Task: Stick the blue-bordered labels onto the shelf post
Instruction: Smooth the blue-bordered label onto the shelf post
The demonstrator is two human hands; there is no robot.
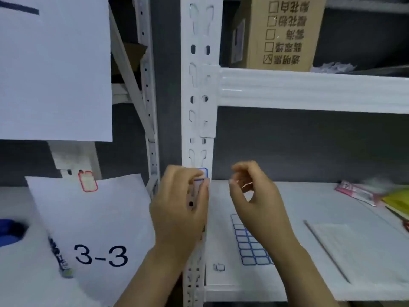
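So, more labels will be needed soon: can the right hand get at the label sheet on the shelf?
Probably yes. The right hand hovers just above the label sheet, which lies flat on the shelf with nothing on top of it; only the forearm crosses it.

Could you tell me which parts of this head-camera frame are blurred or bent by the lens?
Head view: the packets at the right edge are smeared by blur, and both hands, left and right, are slightly soft. The wide lens bows the beam and tilts the post. Light is even, without hard shadows.
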